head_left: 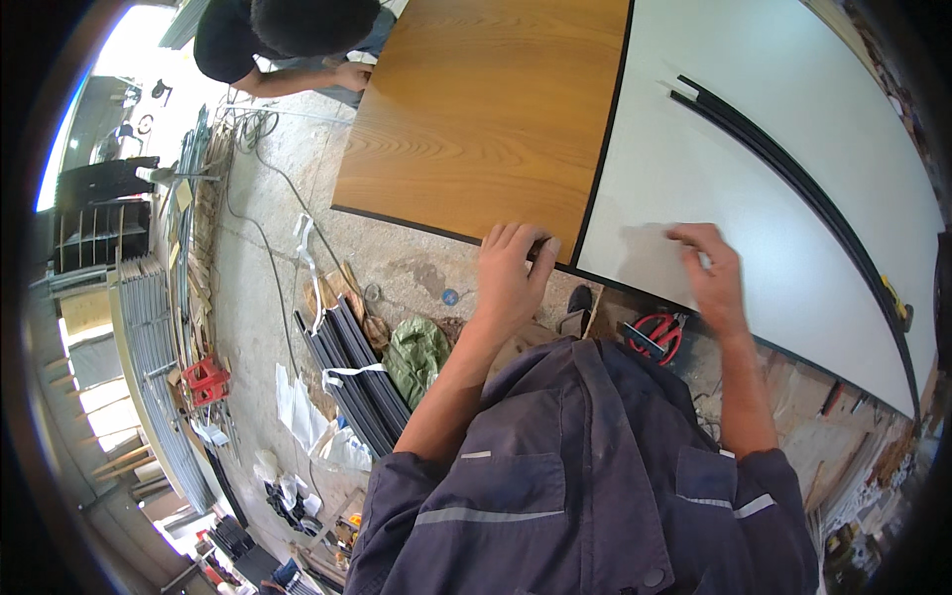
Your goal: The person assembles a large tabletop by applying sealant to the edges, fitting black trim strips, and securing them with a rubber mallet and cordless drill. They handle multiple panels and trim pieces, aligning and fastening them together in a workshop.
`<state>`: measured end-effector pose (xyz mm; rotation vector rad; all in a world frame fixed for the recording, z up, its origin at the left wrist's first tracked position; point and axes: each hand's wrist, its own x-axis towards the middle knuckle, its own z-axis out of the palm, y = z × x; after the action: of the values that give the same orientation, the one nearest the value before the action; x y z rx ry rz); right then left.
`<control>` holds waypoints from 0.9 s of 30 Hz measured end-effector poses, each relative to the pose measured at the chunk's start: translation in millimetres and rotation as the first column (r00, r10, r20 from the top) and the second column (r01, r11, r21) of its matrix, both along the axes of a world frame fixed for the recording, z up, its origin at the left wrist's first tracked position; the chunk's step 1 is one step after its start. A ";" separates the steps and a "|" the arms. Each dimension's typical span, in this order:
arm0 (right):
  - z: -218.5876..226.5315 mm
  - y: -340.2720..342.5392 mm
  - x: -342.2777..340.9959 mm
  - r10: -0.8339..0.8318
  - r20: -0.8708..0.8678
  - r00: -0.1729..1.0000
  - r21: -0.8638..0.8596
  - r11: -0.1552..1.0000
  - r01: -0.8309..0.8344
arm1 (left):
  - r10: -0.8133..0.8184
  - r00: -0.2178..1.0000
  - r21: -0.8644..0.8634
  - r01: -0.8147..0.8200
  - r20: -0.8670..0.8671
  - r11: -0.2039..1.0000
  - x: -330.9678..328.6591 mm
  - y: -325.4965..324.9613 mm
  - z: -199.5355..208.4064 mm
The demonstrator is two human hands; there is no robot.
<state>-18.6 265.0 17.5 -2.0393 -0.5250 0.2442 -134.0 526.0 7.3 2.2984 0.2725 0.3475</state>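
A panel with brown wood grain (486,119) and a black edge strip lies in front of me, beside a white panel (773,208) on its right. My left hand (511,273) is closed over the near edge of the wood-grain panel, close to the corner where the two panels meet. Its fingertips rest on top, and what lies under the curled thumb and finger is hidden. Over the near part of the white panel hovers my right hand (712,273), slightly blurred, fingers bent and thumb apart, with nothing visible in it. Long black strips (793,164) lie across the white panel.
Another person (297,40) leans at the far left, a hand at the wood-grain panel's edge. Bundled dark profiles (352,362), a green sack (416,357) and loose cables (263,218) lie on the floor. Red-handled tools (659,337) sit below the white panel; a red crate (205,381) stands left.
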 end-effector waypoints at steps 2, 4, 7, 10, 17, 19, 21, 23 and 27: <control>4.3 32.6 -10.5 0.061 0.007 0.998 0.038 0.997 -0.061 | -0.053 0.998 -0.106 0.054 0.018 0.993 -4.9 8.6 3.5; 8.8 61.7 -14.1 0.106 0.043 0.993 0.027 0.994 -0.107 | -0.069 0.997 -0.145 0.075 0.041 0.987 -11.5 18.2 9.5; 6.8 80.3 -19.2 0.094 0.113 0.989 -0.088 0.993 -0.084 | -0.037 0.993 -0.199 0.059 0.113 0.978 -31.4 41.2 3.4; 9.0 97.4 -29.0 -0.012 0.033 0.999 -0.103 0.995 0.016 | 0.094 0.987 -0.216 -0.065 0.128 0.974 -55.0 88.6 8.5; -5.7 111.8 -67.8 -0.420 -0.013 0.907 -0.160 0.897 0.413 | 0.512 0.857 -0.473 -0.426 0.062 0.771 -89.0 232.5 -22.3; -13.8 112.8 -70.1 -0.539 -0.061 0.840 -0.142 0.838 0.527 | 0.531 0.846 -0.533 -0.429 0.046 0.729 -95.5 267.9 -31.4; -48.0 78.0 -68.6 -0.605 -0.135 0.784 0.014 0.790 0.612 | 0.465 0.884 -0.579 -0.350 0.056 0.736 -94.9 289.5 -36.7; -57.9 69.8 -67.6 -0.682 -0.249 0.687 0.163 0.670 0.724 | 0.383 0.922 -0.615 -0.268 0.061 0.742 -92.2 302.3 -42.3; -64.0 43.9 -62.4 -0.594 -0.396 0.700 0.317 0.627 0.712 | 0.338 0.940 -0.624 -0.239 0.043 0.744 -92.4 314.7 -48.4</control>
<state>-81.0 308.9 -46.5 -1.5705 0.3422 -0.0704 -226.4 840.7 -41.2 1.5695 0.5796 0.5073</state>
